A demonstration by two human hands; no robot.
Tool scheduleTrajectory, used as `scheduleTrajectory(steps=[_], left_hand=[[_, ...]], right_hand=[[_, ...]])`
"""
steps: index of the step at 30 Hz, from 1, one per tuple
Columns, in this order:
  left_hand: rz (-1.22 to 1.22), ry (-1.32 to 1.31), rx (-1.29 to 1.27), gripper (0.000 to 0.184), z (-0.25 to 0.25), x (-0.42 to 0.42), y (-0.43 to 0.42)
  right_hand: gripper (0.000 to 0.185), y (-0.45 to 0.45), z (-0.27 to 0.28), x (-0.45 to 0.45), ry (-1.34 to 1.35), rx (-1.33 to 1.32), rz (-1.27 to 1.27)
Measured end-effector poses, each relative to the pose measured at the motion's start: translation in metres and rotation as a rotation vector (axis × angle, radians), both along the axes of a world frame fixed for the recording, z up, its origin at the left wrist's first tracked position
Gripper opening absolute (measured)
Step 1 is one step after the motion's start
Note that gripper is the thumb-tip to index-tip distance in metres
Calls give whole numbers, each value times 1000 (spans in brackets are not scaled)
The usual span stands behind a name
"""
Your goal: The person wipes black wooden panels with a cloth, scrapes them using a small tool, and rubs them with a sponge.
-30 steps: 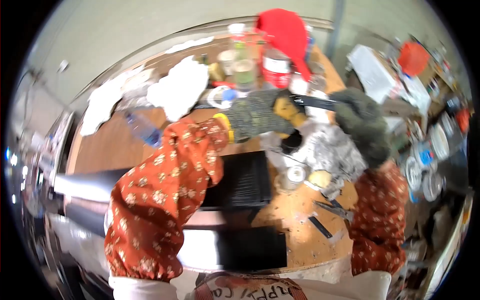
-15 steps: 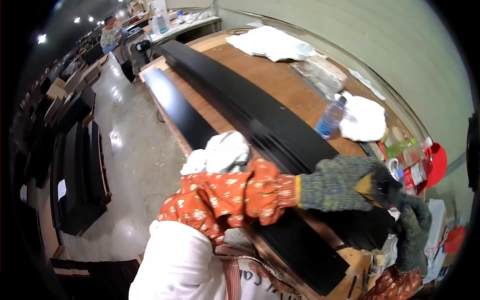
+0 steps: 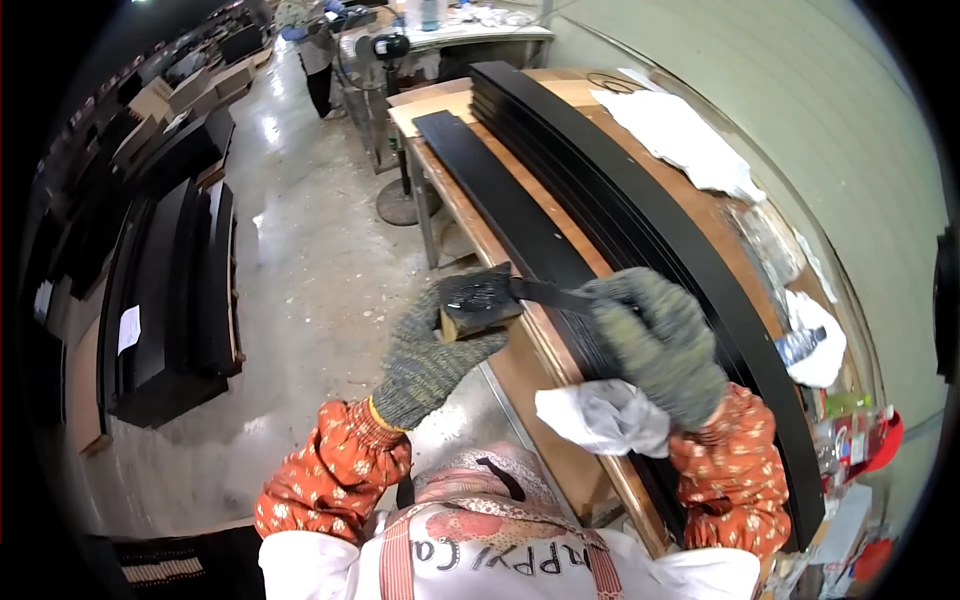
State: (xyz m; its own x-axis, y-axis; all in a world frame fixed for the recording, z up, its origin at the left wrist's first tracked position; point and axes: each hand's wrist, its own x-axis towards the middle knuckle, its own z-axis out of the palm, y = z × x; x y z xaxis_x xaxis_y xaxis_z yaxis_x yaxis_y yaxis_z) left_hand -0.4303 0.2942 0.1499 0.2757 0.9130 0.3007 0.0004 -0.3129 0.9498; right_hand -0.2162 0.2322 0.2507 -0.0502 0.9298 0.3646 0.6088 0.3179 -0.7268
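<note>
Block (image 3: 478, 308), yellowish at the side and glossy black on top, sits in the person's left hand (image 3: 428, 352), whose gloved fingers are wrapped around it from 7 o'clock. At 3 o'clock the right hand (image 3: 660, 345) is closed on a flat black tool (image 3: 555, 294); the tool's far end meets the block's right rim, though from where I stand I can't tell whether it presses.

Half a second ago both hands were over at the bottle end of the surface (image 3: 705, 220); now they have swung out to its long front edge, block and tool together. I'd judge that this brings the work out of the clutter and alongside the boards.

That edge runs past the block's right side, from 12 down towards 5 o'clock, so the block hangs over the floor side while the right hand is above the boards. A narrow black board (image 3: 500, 190) lies along the edge towards 12, and a taller stack of black boards (image 3: 600, 160) curves from 1 to 4. A crumpled white cloth (image 3: 605, 418) lies between 4 and 5, just below the right hand, crowding it. The roomiest way is 10 o'clock, over bare floor (image 3: 300, 260), up to the piled black panels (image 3: 180, 310) at 9.
</note>
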Motion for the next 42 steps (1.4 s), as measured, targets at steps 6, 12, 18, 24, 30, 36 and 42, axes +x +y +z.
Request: scheduleTrajectory(steps=[6, 12, 18, 24, 30, 36, 42], left_hand=[[311, 135, 47, 49, -14, -64, 63], [380, 200, -4, 49, -45, -99, 182], [296, 284, 54, 55, -73, -122, 316], [112, 125, -64, 53, -62, -118, 401], [-201, 292, 9, 46, -104, -130, 505], [-603, 75, -82, 48, -114, -133, 594], [-835, 231, -39, 49, -96, -149, 667]], right_hand=[[54, 103, -35, -88, -882, 230, 436], [57, 232, -73, -121, -770, 9, 642], [44, 349, -106, -115, -336, 174, 557], [25, 426, -88, -125, 585, -767, 102], [24, 442, -166, -99, 137, -155, -42], [29, 486, -151, -198, 1194, -371, -420], [29, 512, -190, -249, 882, -133, -767]])
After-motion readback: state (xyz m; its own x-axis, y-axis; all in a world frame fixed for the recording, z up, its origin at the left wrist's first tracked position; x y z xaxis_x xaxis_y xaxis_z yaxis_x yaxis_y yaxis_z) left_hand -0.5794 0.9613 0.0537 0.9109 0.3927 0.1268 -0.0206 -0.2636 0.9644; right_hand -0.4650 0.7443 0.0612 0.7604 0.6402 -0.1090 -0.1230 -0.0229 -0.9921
